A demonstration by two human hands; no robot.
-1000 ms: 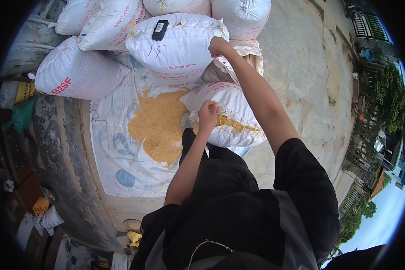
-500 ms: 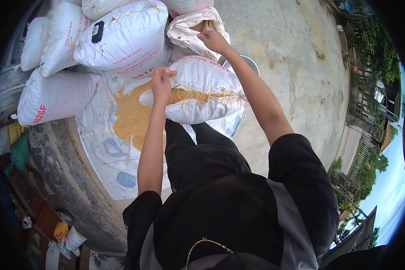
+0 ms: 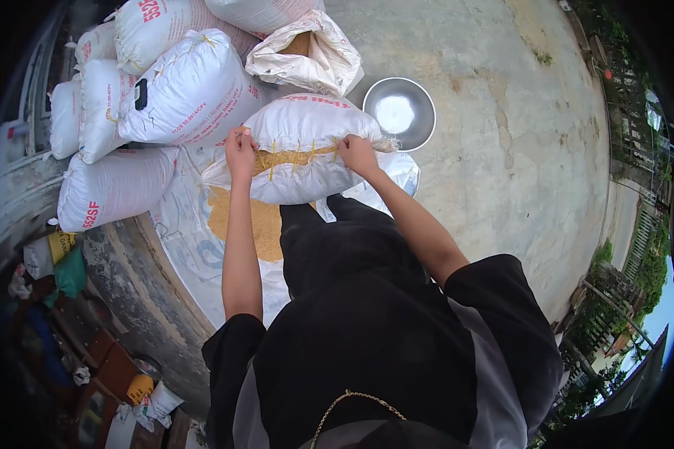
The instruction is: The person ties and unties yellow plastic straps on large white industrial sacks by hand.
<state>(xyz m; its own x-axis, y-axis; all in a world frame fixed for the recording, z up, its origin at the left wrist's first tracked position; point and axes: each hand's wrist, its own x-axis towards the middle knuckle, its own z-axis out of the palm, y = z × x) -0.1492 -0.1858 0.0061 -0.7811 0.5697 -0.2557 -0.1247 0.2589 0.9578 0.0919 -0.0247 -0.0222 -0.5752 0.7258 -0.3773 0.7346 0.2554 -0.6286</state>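
A white sack (image 3: 307, 116) filled with golden grain lies before me, its long opening laced with yellow string (image 3: 299, 154). Grain (image 3: 284, 159) shows between the stitches. My left hand (image 3: 240, 153) is closed at the left end of the opening, fingers pinched; what it holds is too small to name. At the right part of the seam, my right hand (image 3: 357, 154) has its fingers pressed together on or near the string; what lies between them is hidden. Loose grain (image 3: 254, 224) is spread on a white sheet (image 3: 195, 247) below the sack.
Several full white sacks (image 3: 195, 90) are piled at the upper left, with a black object (image 3: 141, 93) on one. An open sack (image 3: 307, 56) stands behind. A metal bowl (image 3: 399, 114) sits on the concrete at the right. A low wall (image 3: 131, 288) runs along the left.
My right hand has come down from beside the open sack to the laced seam. My left hand has lowered toward the sack's left end. The view has shifted, showing the whole bowl.
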